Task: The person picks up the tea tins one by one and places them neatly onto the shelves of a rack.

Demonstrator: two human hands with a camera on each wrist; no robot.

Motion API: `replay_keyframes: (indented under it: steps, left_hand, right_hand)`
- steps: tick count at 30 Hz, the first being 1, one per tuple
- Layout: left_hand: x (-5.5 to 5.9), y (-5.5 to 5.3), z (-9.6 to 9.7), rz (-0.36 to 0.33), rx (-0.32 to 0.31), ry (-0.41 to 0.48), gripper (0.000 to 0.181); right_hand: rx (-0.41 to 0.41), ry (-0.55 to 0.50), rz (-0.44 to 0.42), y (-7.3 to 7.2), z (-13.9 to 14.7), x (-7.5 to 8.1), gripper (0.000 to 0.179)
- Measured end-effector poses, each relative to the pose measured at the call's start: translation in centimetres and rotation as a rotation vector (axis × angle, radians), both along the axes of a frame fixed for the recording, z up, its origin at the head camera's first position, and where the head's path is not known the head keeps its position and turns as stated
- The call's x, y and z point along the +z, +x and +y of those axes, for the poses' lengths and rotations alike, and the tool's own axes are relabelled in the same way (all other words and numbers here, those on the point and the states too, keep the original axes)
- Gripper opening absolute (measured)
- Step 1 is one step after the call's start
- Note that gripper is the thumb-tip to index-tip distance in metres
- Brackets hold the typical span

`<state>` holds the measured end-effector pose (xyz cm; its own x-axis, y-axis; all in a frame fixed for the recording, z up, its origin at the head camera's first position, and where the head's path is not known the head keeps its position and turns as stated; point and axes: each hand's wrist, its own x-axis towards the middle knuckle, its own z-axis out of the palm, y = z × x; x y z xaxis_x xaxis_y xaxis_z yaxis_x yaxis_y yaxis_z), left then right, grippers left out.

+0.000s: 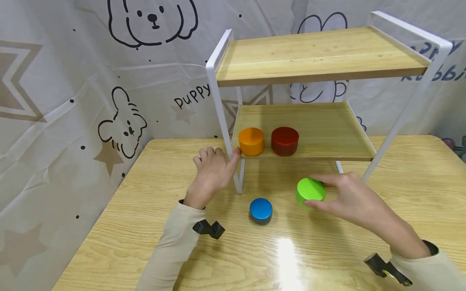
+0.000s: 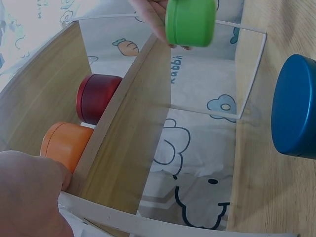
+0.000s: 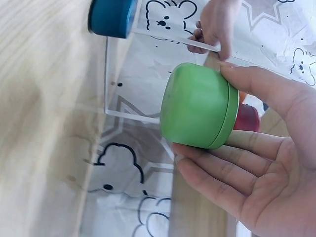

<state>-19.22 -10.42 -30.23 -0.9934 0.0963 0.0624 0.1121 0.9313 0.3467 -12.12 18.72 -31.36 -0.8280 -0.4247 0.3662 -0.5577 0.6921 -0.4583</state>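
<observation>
My right hand pinches a green round lidded tin between thumb and fingers, in front of the white-framed shelf. In the right wrist view the green tin is tilted on its side relative to the picture, the fingers under it. My left hand is at the shelf's left post, its thumb tip against the corner of the lower board, close to an orange tin. A dark red tin stands beside the orange one on that board. A blue tin stands on the table between my hands.
The shelf's upper wooden board overhangs the lower one. Its slanting right post rises beyond my right hand. A printed cloth hangs behind the wooden table.
</observation>
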Motion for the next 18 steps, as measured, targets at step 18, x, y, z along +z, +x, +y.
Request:
replay_keyframes:
  steps: [18]
  left_hand:
    - [0.0, 0.1, 0.1, 0.003, 0.0, 0.0, 0.068]
  right_hand:
    - [0.01, 0.057, 0.206, -0.4, 1.2, 3.8, 0.05]
